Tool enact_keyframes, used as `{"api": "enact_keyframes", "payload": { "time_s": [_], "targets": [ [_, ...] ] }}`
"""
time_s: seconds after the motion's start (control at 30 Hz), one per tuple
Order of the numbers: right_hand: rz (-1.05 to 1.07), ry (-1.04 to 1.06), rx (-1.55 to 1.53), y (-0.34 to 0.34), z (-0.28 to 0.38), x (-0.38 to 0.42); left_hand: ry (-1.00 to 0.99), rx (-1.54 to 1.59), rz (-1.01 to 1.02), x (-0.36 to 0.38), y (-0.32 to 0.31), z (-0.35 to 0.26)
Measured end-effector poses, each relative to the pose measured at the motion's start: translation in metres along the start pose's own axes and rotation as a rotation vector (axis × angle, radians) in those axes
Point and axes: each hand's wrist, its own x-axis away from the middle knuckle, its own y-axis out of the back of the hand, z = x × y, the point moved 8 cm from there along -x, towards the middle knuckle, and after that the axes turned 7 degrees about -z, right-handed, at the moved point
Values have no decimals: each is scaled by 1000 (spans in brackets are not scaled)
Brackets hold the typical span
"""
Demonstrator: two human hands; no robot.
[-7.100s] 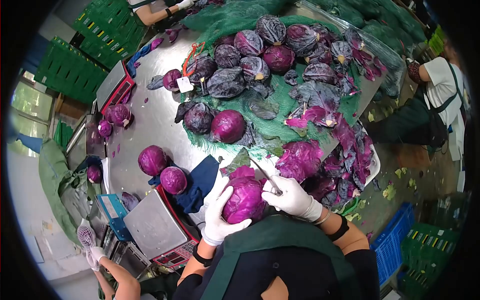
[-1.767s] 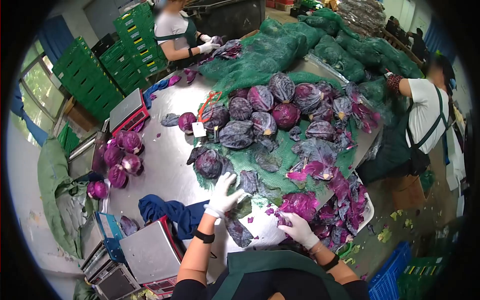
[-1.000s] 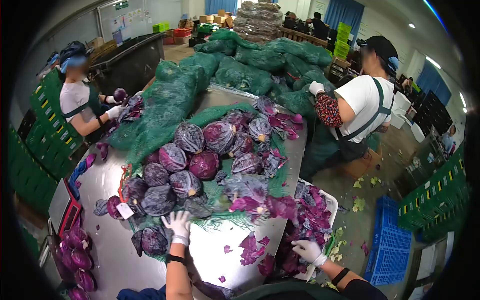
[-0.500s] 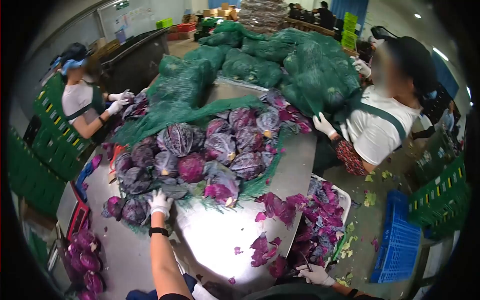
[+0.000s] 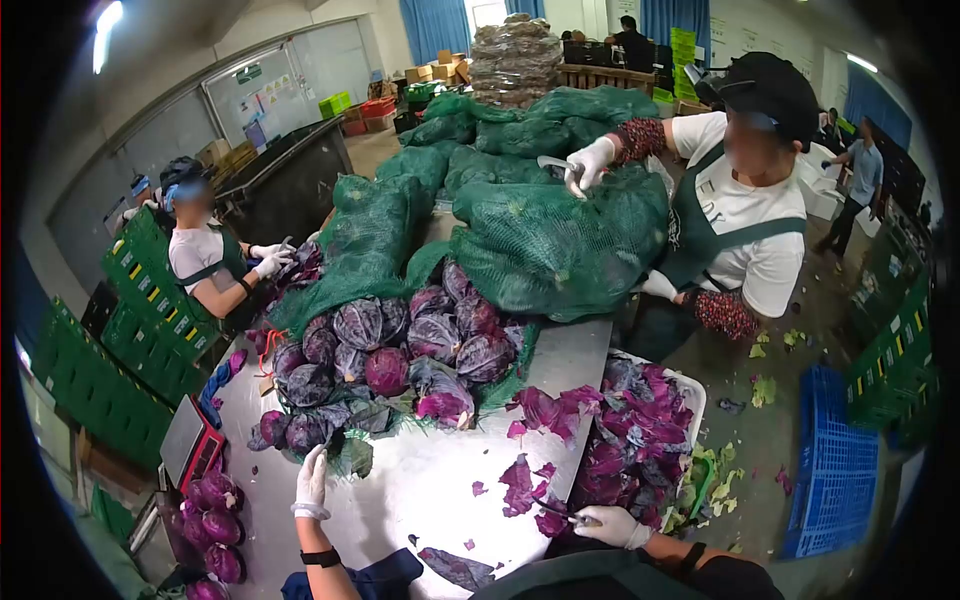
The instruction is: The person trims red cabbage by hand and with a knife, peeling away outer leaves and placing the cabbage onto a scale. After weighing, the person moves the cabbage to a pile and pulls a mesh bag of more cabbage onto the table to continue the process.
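Note:
My left hand [image 5: 312, 484], in a white glove, is raised over the steel table [image 5: 400, 495] with its fingers stretched and nothing in them. It is just in front of the pile of red cabbages [image 5: 387, 371]. At the table's lower right edge, my right hand [image 5: 612, 527], also gloved, is closed round a dark, thin knife [image 5: 556, 512]. Close by are loose purple leaves [image 5: 518, 486] and a white bin of leaves [image 5: 694, 398]. A large green net sack [image 5: 555, 245] lies behind the cabbages.
A co-worker [image 5: 745, 215] at the right holds a curved tool over the net sack. Another co-worker [image 5: 205, 255] handles leaves at the left. Trimmed cabbages [image 5: 213, 525] lie beside a red-edged scale [image 5: 205, 452]. A blue crate [image 5: 830, 460] stands on the floor.
My left hand has come away from the cabbages toward me. The right co-worker's hand has risen over the net sack, which has shifted toward the table's middle. A leaf now lies near my body.

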Motion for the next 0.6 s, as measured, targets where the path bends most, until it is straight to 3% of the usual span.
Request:
{"api": "enact_keyframes", "payload": {
  "time_s": [0.13, 0.17, 0.37, 0.53, 0.6],
  "targets": [
    [-120, 193, 65, 32, 35, -1, -201, -141, -15, 2, -56, -62],
    [-135, 203, 94, 38, 38, 1, -263, -241, 9, 19, -81, -110],
    [-199, 181, 119, 72, 35, 11, -509, -412, 238, 39, -200, -137],
    [-488, 203, -81, 140, 42, 20, -602, -476, 474, 83, -272, -191],
    [-601, 240, -129, 165, 49, 23, -698, -533, 530, 95, -296, -180]
  ]
}}
